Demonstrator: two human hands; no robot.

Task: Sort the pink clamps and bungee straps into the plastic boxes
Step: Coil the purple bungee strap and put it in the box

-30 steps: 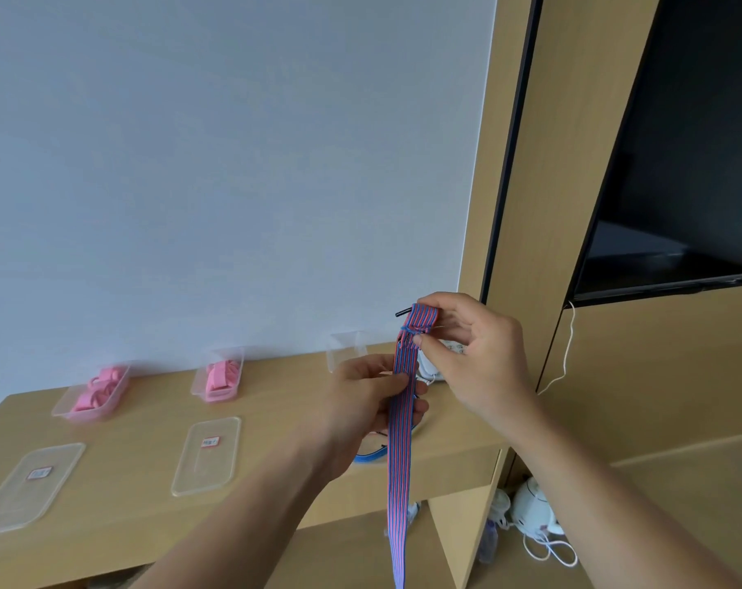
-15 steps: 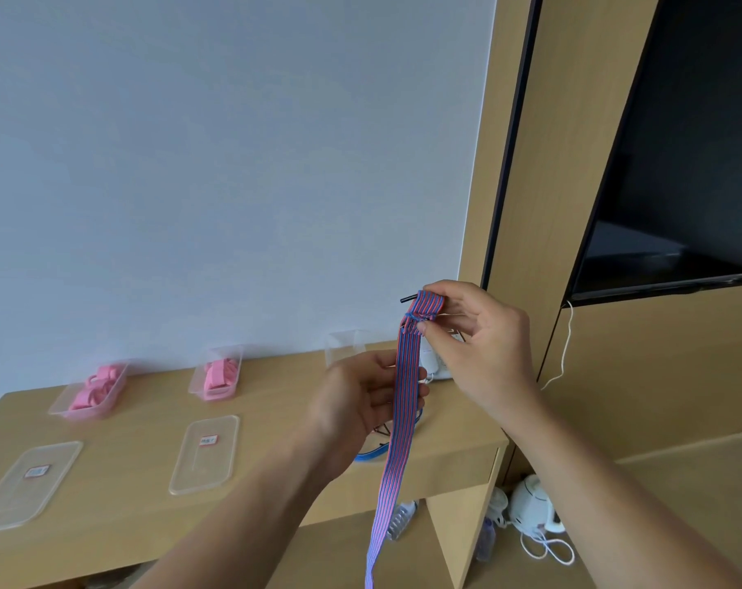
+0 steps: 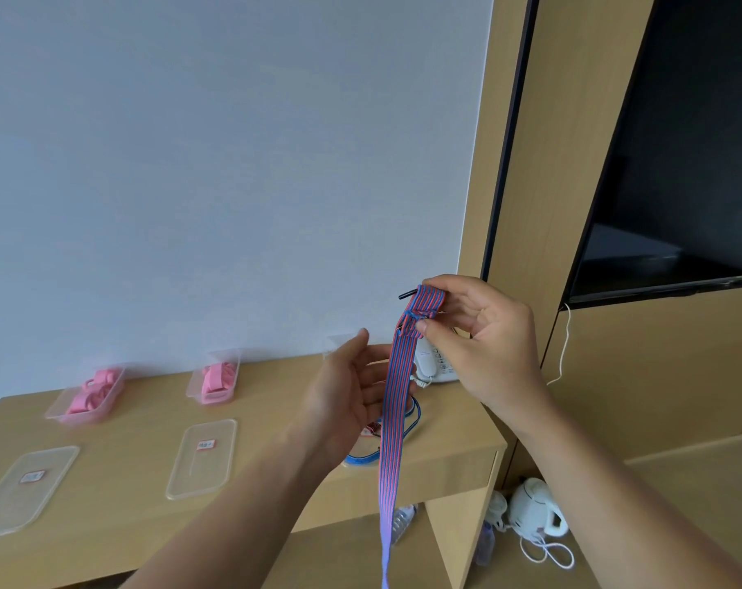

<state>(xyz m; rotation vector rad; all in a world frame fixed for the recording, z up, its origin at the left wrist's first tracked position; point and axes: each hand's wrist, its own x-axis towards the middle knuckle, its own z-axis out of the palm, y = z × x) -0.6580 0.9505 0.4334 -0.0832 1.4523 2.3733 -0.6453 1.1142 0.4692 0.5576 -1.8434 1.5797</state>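
My right hand point(image 3: 475, 333) pinches the top end of a flat blue-and-red striped bungee strap point(image 3: 395, 418) by its black hook, and the strap hangs straight down past the desk edge. My left hand point(image 3: 352, 388) is just left of the strap, fingers spread and off it. Two clear plastic boxes hold pink clamps: one at the far left point(image 3: 86, 397) and one in the middle point(image 3: 216, 380). A third clear box point(image 3: 339, 346) stands by the wall, mostly hidden behind my left hand. More strap point(image 3: 365, 457) lies coiled on the desk beneath my left hand.
Two clear lids point(image 3: 21, 491) point(image 3: 201, 457) lie on the wooden desk point(image 3: 127, 482) near its front edge. A white telephone point(image 3: 437, 363) sits at the desk's right end. A white kettle point(image 3: 535, 512) with its cord is on the floor, and a dark TV screen point(image 3: 679, 163) hangs at the right.
My left hand has let go of the strap and its fingers have spread open. My right hand has lifted the strap's top end a little higher.
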